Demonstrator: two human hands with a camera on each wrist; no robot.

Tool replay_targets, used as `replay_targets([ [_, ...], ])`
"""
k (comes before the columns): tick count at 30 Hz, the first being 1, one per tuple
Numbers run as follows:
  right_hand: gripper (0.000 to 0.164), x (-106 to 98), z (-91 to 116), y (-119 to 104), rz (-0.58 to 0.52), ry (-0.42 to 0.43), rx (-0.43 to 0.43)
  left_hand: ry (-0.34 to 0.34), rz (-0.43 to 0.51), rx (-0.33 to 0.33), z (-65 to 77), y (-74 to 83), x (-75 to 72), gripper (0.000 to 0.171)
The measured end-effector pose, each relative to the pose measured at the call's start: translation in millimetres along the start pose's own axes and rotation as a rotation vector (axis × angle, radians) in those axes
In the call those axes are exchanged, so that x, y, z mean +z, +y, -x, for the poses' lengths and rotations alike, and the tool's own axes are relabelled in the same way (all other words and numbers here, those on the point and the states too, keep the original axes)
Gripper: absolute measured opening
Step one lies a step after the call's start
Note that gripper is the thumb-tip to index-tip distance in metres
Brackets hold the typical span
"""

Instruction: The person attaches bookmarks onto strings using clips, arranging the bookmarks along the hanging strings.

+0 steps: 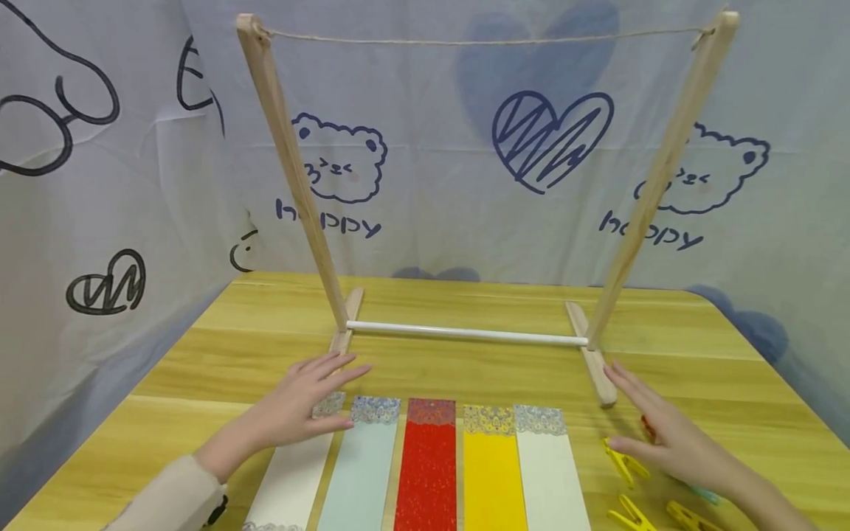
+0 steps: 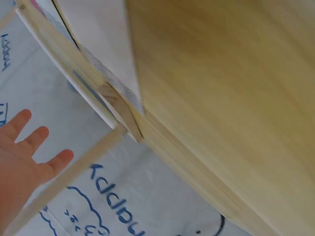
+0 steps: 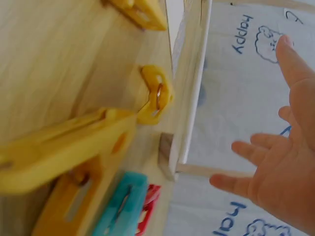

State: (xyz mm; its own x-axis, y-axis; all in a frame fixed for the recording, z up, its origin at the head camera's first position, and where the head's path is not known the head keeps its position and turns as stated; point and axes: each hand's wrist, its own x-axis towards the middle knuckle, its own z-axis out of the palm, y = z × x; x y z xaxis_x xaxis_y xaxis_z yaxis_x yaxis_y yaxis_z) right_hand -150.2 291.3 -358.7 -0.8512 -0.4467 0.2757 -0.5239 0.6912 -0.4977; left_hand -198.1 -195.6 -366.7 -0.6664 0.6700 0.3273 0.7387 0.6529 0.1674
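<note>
Five-coloured order aside, several paper strips with lace-patterned ends lie side by side: a white strip, a light blue strip, a red strip, a yellow strip and another white strip. My left hand hovers with spread fingers over the leftmost strip's far end, holding nothing. On the other side, my right hand has its fingers extended above yellow clothespins, also holding nothing. A teal clothespin and a red clothespin show in the right wrist view.
Behind the strips stands a wooden frame with a string tied between its post tops and a white rod low down. The wooden table meets printed cloth at the back.
</note>
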Motion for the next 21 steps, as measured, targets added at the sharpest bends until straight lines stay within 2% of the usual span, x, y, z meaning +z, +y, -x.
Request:
replay_targets([
  [5, 0.079, 0.3, 4.4, 13.8, -0.004, -0.013, -0.004, -0.020, 0.000, 0.000, 8.2, -8.1, -3.2, 0.070],
  [12, 0.082, 1.9, 10.0, 26.1, -0.119, -0.073, -0.080, -0.055, 0.030, 0.011, 12.9, -16.7, -3.6, 0.069],
  [15, 0.079, 4.1, 14.8, 31.7, -0.148, -0.109, -0.079, -0.099, 0.045, 0.000, 15.5, -20.3, -3.5, 0.071],
  [21, 0.076, 6.5, 24.8, 38.7, -0.067, -0.123, -0.095, -0.212, 0.069, -0.050, 21.0, -27.3, -5.2, 0.080],
])
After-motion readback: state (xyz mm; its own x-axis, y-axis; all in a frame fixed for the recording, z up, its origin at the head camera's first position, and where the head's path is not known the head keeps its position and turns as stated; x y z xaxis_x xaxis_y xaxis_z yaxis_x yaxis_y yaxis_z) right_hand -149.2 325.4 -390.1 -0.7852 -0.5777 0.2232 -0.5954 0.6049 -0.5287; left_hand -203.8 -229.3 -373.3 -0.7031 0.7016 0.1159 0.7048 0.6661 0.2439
